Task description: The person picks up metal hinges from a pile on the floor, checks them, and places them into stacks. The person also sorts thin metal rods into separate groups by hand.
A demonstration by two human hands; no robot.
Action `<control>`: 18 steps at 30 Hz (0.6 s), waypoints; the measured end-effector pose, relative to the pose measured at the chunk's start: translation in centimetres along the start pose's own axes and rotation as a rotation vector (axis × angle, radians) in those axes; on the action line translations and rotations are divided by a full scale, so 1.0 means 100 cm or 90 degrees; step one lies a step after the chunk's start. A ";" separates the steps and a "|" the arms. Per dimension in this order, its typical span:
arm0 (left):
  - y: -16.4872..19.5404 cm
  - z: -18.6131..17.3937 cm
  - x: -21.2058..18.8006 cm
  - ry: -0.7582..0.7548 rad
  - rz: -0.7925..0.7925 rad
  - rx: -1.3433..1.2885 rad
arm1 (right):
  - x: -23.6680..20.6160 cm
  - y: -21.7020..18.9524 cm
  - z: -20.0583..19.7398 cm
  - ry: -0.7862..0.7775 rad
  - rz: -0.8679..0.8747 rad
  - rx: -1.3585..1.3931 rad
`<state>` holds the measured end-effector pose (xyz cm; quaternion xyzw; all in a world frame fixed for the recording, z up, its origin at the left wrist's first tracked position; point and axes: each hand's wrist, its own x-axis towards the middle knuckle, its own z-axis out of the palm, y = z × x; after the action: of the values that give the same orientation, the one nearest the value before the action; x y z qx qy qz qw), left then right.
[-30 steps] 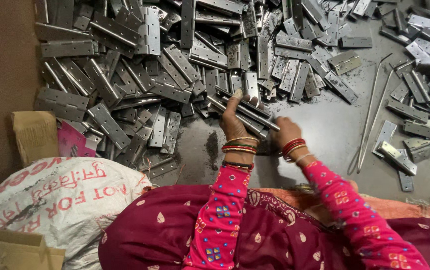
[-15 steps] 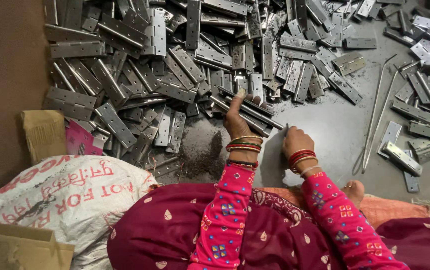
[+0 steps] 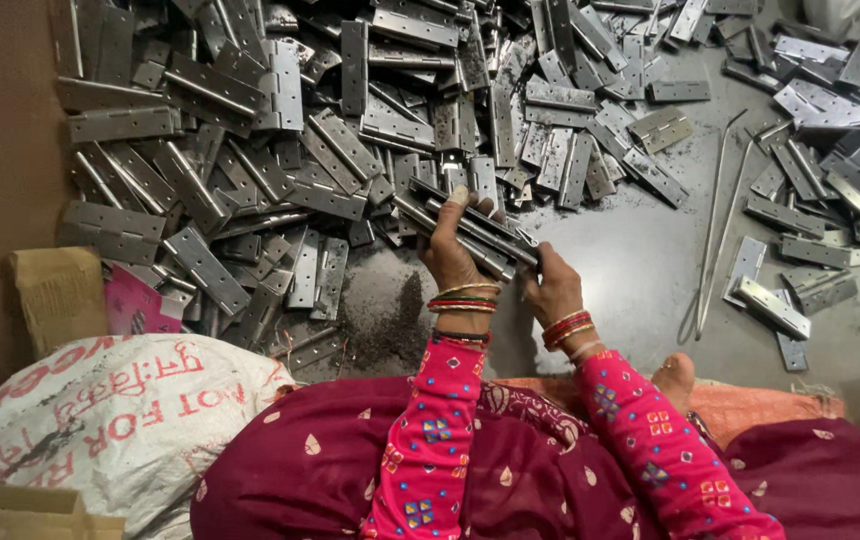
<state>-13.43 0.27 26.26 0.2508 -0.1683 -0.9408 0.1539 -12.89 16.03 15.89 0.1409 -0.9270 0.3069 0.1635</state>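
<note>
Lying slantwise above the grey floor [image 3: 630, 290], a bundle of long grey metal hinges [image 3: 470, 228] is being gripped at both ends; the left hand [image 3: 453, 255] is clamping its fingers round it; the right hand [image 3: 552, 288] is pinching its lower end; a heap of loose steel hinges [image 3: 280, 150] is spreading behind.

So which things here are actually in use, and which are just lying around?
In use:
- left hand and right hand, together holding a bundle of metal hinges
- big heap of loose hinges just beyond

Lying about:
- long metal rods
- printed white sack
- cardboard piece
- pink packet
</note>
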 end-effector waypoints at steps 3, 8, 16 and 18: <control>0.002 0.003 -0.004 0.030 0.035 0.079 | -0.002 -0.005 -0.006 0.115 0.020 0.178; -0.004 0.004 -0.011 -0.032 0.071 0.084 | -0.007 0.011 -0.002 0.031 0.058 0.054; -0.013 0.000 -0.006 -0.035 -0.048 0.139 | 0.037 0.019 -0.061 0.165 0.279 0.393; -0.021 -0.003 -0.008 -0.042 -0.101 0.170 | 0.051 0.012 -0.095 0.104 0.238 0.480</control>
<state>-13.06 2.38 25.46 0.2506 -0.2766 -0.9269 0.0386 -15.88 21.96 24.50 -0.0044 -0.7434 0.6588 0.1154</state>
